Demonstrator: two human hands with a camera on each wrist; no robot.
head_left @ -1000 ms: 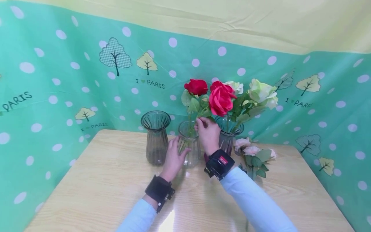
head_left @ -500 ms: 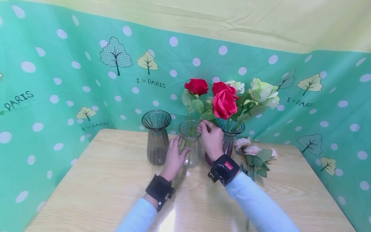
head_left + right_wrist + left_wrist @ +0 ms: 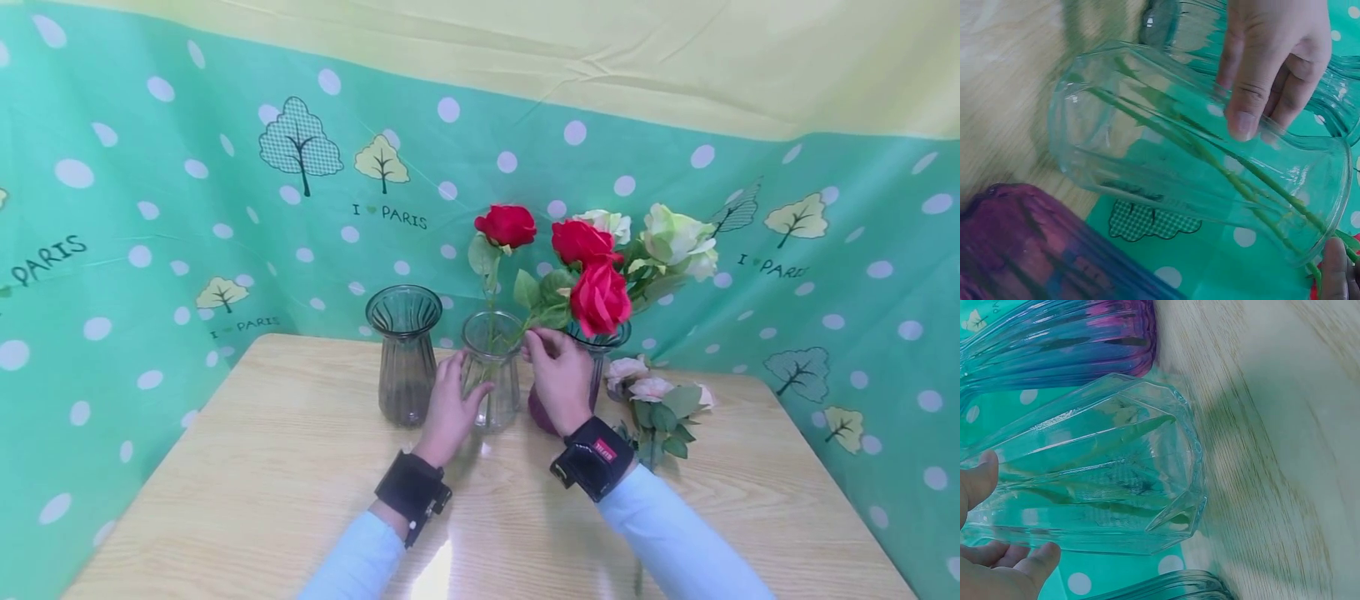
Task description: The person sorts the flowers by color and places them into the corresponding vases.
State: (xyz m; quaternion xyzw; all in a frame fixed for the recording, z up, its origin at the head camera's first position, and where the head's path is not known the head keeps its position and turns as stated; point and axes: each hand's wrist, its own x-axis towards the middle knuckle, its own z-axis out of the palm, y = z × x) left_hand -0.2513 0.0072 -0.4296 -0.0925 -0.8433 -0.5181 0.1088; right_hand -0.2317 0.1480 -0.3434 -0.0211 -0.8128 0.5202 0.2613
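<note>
A clear glass vase (image 3: 491, 392) stands between two darker vases, with green stems (image 3: 1229, 172) slanting inside it. My left hand (image 3: 450, 408) holds its side, thumb and fingers on either side of the glass. One upright red rose (image 3: 506, 226) rises from this vase. Right at the rim, my right hand (image 3: 558, 371) pinches a green stem (image 3: 1350, 250). Above that hand, a red rose (image 3: 602, 297) leans right over the neighbouring vase, with another red rose (image 3: 583, 242) just behind it. Green leaves (image 3: 543, 292) hang beside them.
A grey glass vase (image 3: 405, 358) stands at left. The purple-blue vase (image 3: 1116, 337) at right is partly hidden by my right hand and holds white-green roses (image 3: 678, 237). Pale pink roses (image 3: 652, 389) lie on the wooden table (image 3: 262, 500) at right. A patterned cloth hangs behind.
My right hand has moved right and slightly down with the stem, and the front red rose has tilted right and lower. The left hand stays on the clear vase.
</note>
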